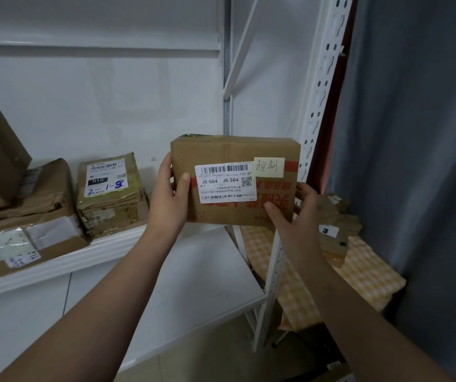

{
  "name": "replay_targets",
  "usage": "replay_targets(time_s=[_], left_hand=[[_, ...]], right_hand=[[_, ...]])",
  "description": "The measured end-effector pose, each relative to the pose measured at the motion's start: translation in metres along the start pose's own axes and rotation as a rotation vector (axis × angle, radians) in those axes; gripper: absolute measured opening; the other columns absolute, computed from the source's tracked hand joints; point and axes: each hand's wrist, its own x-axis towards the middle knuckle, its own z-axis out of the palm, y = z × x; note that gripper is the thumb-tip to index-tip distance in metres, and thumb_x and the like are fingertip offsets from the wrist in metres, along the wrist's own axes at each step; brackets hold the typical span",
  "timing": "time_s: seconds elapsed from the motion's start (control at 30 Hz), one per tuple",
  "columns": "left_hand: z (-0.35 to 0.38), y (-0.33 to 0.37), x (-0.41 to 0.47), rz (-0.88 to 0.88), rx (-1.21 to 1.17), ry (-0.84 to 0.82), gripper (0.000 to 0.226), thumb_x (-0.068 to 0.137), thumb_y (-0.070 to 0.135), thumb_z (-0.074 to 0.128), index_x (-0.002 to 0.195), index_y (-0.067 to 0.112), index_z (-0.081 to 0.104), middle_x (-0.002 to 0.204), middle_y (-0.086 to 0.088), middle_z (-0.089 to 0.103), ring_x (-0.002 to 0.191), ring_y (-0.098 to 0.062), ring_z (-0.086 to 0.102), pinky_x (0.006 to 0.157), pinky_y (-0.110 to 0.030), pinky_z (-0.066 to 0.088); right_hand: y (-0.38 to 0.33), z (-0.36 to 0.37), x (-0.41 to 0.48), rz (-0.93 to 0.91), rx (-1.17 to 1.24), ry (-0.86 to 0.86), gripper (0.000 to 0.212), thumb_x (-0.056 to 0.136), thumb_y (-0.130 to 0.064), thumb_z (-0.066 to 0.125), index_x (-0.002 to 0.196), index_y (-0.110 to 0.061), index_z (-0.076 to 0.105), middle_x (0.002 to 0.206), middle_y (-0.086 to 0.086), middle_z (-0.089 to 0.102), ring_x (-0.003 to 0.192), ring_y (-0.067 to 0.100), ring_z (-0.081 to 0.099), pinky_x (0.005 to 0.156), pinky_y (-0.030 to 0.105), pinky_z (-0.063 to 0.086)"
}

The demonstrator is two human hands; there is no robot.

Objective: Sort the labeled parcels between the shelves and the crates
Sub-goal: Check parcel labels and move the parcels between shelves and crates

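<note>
Counted one held parcel; at least four shelf parcels; two hands: left hand, right hand; right pile was uncountable.

- A brown rectangular cardboard parcel with red printing carries a white barcode label reading "J6-S04" and a pale yellow handwritten note. It is held upright in the air, label face to the camera. The left hand grips its left edge and the right hand its lower right corner.
- A worn brown cardboard parcel, its white label marked "2-1-8" in blue, sits on the white metal shelf.
- A stack of crumpled brown parcels lies just beside it on the same shelf.
</note>
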Motion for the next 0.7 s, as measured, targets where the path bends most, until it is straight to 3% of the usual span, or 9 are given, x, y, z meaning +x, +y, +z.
replay_targets(time_s=[0.2, 0.37, 0.47, 0.53, 0.7], left_hand=[[0.002, 0.004, -0.012, -0.011, -0.038, -0.048, 0.042, 0.100, 0.023, 0.041, 0.140, 0.036, 0.035, 0.127, 0.012, 0.054, 0.105, -0.004, 0.058, 0.075, -0.020, 0.050], [-0.013, 0.010, -0.025, 0.004, -0.091, -0.121, 0.043, 0.100, 0.021, 0.041, 0.139, 0.037, 0.035, 0.126, 0.014, 0.054, 0.105, -0.001, 0.058, 0.072, -0.015, 0.050], [-0.028, 0.015, -0.038, 0.010, -0.118, -0.187, 0.041, 0.100, 0.018, 0.039, 0.134, 0.040, 0.039, 0.122, 0.013, 0.057, 0.106, -0.004, 0.059, 0.078, -0.021, 0.052], [-0.039, 0.015, -0.049, 0.023, -0.115, -0.221, 0.039, 0.100, 0.016, 0.040, 0.132, 0.037, 0.040, 0.119, 0.015, 0.058, 0.104, -0.001, 0.060, 0.077, -0.018, 0.052], [-0.059, 0.014, -0.085, -0.035, -0.089, -0.273, 0.042, 0.100, 0.022, 0.042, 0.141, 0.028, 0.035, 0.132, 0.005, 0.052, 0.114, -0.013, 0.056, 0.090, -0.033, 0.050]], right_hand=[[-0.010, -0.006, -0.019, 0.022, -0.034, 0.056, 0.053, 0.086, -0.017, 0.069, 0.123, -0.033, 0.035, 0.127, -0.006, 0.050, 0.116, 0.009, 0.053, 0.088, 0.027, 0.054], [-0.026, -0.001, -0.046, 0.000, -0.066, 0.132, 0.053, 0.085, -0.012, 0.069, 0.125, -0.027, 0.038, 0.121, -0.009, 0.051, 0.102, -0.014, 0.054, 0.071, 0.008, 0.049], [-0.036, 0.005, -0.073, 0.018, -0.076, 0.175, 0.053, 0.085, -0.009, 0.068, 0.125, -0.025, 0.038, 0.115, -0.020, 0.051, 0.099, -0.017, 0.054, 0.072, 0.008, 0.049], [-0.042, 0.007, -0.094, 0.035, -0.110, 0.205, 0.053, 0.085, -0.009, 0.068, 0.125, -0.024, 0.037, 0.112, -0.022, 0.050, 0.098, -0.018, 0.053, 0.073, 0.008, 0.049], [-0.057, 0.010, -0.152, 0.086, -0.172, 0.283, 0.051, 0.085, -0.016, 0.069, 0.123, -0.029, 0.038, 0.113, -0.024, 0.048, 0.098, -0.024, 0.048, 0.073, 0.003, 0.046]])
